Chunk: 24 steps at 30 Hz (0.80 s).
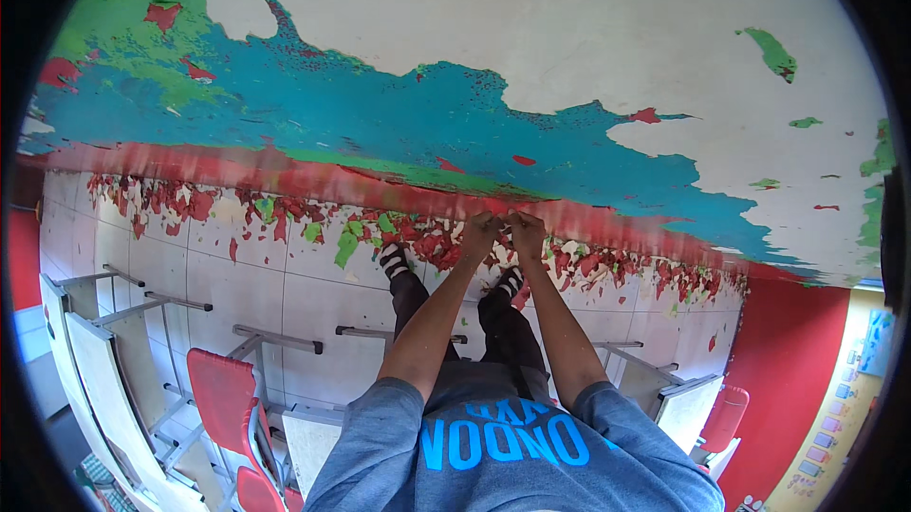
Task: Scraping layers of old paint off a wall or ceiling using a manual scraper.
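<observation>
In front of me is a wall (418,113) with patchy, peeling paint in teal, green and red over bare pale areas. A glossy red band (332,185) runs along its lower part. My left hand (480,235) is closed at the fingertips close to the red band. Beside it, a little to the right, my right hand (526,233) is pinched too, its fingertips near those of the left. Whatever lies between the fingers is too small to make out. Red, green and white paint flakes (436,252) lie on the floor below, along the wall's foot.
Pale floor tiles (237,270) stretch behind the flakes, and my feet stand on them near the wall. Red chairs (223,389) and metal-legged tables (95,360) are at the left. Another table (688,408) and red chair (726,417) stand at the right, near a red side wall (792,351).
</observation>
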Available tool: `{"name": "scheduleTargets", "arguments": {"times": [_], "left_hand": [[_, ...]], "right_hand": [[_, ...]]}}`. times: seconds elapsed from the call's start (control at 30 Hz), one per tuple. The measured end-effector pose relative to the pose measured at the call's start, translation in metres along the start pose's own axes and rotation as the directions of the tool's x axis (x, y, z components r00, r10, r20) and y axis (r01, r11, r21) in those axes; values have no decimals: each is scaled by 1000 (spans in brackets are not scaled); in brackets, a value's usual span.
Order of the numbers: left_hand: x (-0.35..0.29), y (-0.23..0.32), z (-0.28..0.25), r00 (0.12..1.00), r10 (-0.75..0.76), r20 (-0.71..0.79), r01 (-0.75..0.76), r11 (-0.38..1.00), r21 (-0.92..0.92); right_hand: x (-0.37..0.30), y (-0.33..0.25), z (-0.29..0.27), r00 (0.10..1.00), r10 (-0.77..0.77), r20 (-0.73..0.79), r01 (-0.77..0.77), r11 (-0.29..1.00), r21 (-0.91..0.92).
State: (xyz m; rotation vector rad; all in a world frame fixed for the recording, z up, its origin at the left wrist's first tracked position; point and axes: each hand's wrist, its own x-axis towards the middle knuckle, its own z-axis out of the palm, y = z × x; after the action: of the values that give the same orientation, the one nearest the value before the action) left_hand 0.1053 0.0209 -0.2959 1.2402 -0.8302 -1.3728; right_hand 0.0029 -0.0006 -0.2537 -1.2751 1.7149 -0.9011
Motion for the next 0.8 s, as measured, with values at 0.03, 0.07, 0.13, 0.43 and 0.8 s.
{"name": "scheduleTargets", "arguments": {"times": [0.03, 0.07, 0.13, 0.43, 0.8], "left_hand": [[2, -4, -1, 997, -75, 25, 72, 992, 103], [2, -7, -2, 1000, -21, 9, 20, 996, 85], [-1, -6, -4, 999, 15, -34, -14, 999, 35], [-37, 32, -16, 999, -4, -49, 37, 729, 683], [-56, 47, -22, 999, 4, 44, -26, 872, 489]], "right_hand": [[0, 4, 1, 999, 52, 16, -52, 998, 19], [0, 7, 4, 994, 101, 35, -102, 994, 39], [-2, 10, 5, 992, 55, 114, -39, 990, -134], [-40, -6, 9, 844, 486, 227, -502, 865, 16], [8, -41, 1, 694, 391, 605, -654, 695, 300]]}}
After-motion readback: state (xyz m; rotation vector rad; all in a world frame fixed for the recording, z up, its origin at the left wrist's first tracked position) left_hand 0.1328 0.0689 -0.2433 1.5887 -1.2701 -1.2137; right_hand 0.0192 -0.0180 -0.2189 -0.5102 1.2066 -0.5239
